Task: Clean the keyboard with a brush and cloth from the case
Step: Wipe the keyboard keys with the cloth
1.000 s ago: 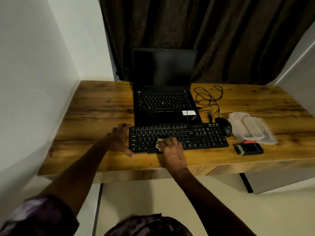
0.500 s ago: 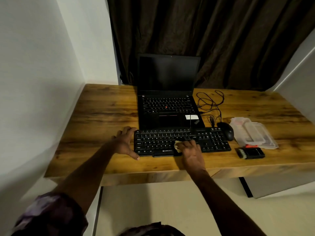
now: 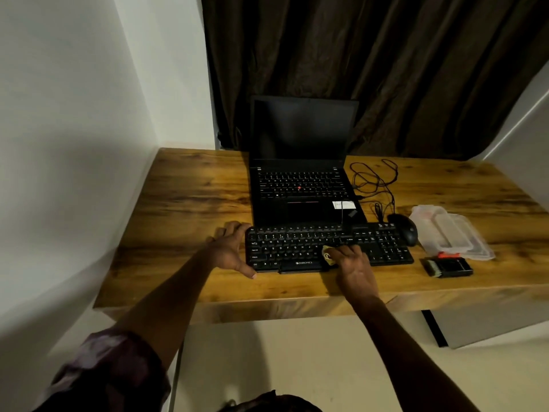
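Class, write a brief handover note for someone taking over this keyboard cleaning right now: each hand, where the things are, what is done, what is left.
Left hand: flat, fingers spread, rests against the keyboard's left end.
Right hand: holds the cloth pressed on the keys near the right end of the letter block.
Brush: lies on the desk right of the keyboard, in front of the clear case.
Done: tools out, wiping under way.
Left: probably the keys right of the cloth; whether brushing is finished cannot be told.
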Available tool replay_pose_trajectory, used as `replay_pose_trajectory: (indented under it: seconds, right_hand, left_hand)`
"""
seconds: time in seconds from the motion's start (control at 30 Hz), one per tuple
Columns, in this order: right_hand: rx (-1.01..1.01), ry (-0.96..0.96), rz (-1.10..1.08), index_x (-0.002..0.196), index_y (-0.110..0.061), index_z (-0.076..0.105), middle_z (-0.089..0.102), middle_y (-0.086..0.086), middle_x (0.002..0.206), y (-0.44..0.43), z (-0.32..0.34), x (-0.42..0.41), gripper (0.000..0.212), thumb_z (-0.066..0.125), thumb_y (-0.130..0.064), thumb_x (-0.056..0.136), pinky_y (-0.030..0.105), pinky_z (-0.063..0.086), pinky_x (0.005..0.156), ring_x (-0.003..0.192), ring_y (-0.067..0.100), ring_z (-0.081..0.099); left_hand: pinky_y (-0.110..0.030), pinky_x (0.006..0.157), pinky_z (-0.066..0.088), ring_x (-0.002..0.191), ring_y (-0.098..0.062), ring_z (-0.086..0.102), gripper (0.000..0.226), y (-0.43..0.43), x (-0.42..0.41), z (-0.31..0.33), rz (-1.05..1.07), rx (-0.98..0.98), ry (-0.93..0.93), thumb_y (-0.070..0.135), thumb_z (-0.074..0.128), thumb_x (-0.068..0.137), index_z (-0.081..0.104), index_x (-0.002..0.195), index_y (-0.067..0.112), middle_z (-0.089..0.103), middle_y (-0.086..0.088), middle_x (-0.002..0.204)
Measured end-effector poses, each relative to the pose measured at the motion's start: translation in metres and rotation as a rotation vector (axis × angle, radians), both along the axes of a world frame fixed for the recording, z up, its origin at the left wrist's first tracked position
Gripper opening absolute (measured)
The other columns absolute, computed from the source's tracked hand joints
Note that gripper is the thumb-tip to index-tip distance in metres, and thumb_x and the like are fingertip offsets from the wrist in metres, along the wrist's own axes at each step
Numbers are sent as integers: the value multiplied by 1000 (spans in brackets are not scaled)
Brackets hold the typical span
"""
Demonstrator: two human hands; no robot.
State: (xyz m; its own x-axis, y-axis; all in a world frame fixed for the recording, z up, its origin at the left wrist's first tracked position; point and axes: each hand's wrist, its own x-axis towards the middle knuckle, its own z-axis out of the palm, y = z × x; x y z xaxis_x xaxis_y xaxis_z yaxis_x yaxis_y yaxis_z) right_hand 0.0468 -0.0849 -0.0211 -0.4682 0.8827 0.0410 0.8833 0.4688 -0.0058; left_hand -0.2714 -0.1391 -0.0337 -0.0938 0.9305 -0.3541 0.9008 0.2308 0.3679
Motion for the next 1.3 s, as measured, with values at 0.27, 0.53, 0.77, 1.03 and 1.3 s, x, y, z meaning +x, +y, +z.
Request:
replay_pose_trajectory:
  seconds: [0.27,0.53,0.77,1.03,1.3]
  right_hand:
    - [38,63,-197,138,-21,52,51,10,139,9,-3,28,61,59,5,82,42,37,105,129,33,40]
    - [32,73,-116,135,-27,55,57,4,132,9,-7,28,62,61,2,80,39,41,97,119,27,46]
    - [57,112,-148,125,-19,62,62,12,121,0,-20,23,60,69,6,71,41,48,89,106,32,52]
    - [98,160,-50,120,-16,66,67,10,112,-1,-26,28,59,72,6,66,42,51,85,100,31,57]
    - [93,177,-122,120,-14,65,64,14,116,-14,-28,19,54,69,6,70,43,51,84,102,33,55]
  left_hand:
    - [-52,110,28,139,-30,20,140,0,0,-1,-6,16,11,68,87,45,3,154,40,6,9,156]
    - [-52,109,28,138,-29,21,139,0,-1,0,-15,22,7,68,86,44,4,152,41,8,9,155]
    - [-49,107,29,136,-27,23,138,-3,-1,-2,-16,42,1,67,86,44,5,152,41,9,9,154]
    - [-50,108,28,136,-27,22,138,-2,-2,-2,-11,51,-11,66,87,43,6,152,42,10,8,154]
    - [-48,106,30,135,-28,23,141,-1,-2,-4,-7,42,2,71,84,39,5,152,41,10,8,154]
